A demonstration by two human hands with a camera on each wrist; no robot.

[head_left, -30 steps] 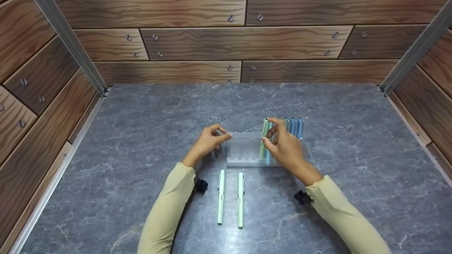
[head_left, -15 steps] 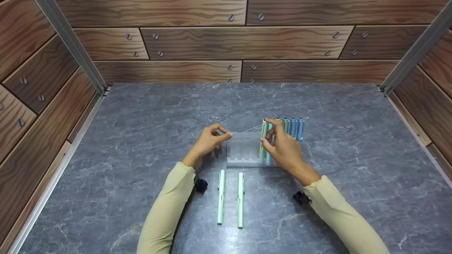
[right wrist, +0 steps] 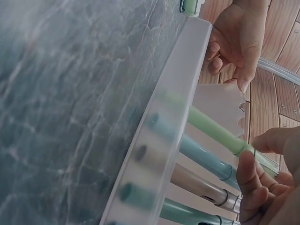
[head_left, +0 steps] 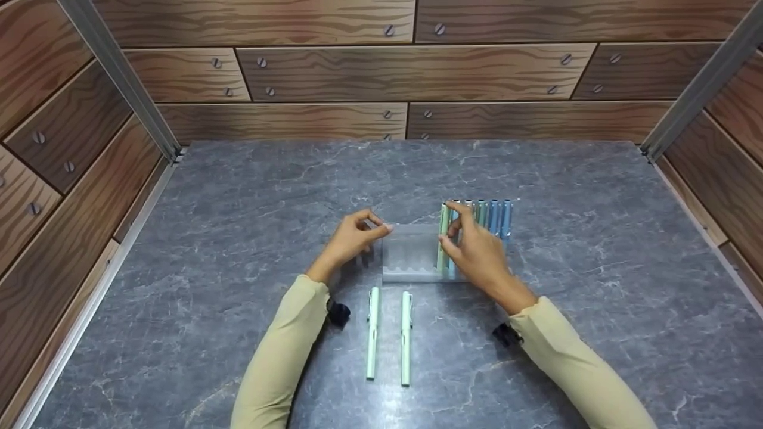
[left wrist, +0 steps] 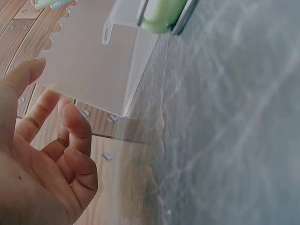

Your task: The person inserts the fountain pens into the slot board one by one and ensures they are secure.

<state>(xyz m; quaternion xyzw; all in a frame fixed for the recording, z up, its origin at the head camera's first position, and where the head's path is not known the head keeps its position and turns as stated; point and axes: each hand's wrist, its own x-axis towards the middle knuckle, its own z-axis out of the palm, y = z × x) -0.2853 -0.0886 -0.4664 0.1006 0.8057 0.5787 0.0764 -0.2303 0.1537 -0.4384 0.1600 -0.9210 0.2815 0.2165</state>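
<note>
A clear pen stand [head_left: 411, 253] with a notched back edge stands mid-table. My left hand [head_left: 353, 238] pinches its upper left corner between thumb and index finger; in the left wrist view the other fingers curl loosely below that edge. My right hand [head_left: 481, 251] pinches the cap end of a light green pen [right wrist: 215, 126], whose lower end sits behind the stand's front lip. Beside that pen, in the right wrist view, lean a light blue pen [right wrist: 201, 152], a grey-brown pen [right wrist: 199, 185] and a dark green pen [right wrist: 187, 213].
Two more light green pens, a left one [head_left: 372, 333] and a right one [head_left: 406, 339], lie on the marbled table [head_left: 286, 179] in front of the stand. Blue pens [head_left: 506, 217] fill the stand's right end. Wood-patterned walls [head_left: 381, 71] enclose the back and sides.
My right hand has shifted slightly left with the light green pen, which now stands straighter in the row. The left hand keeps its place on the stand's corner.
</note>
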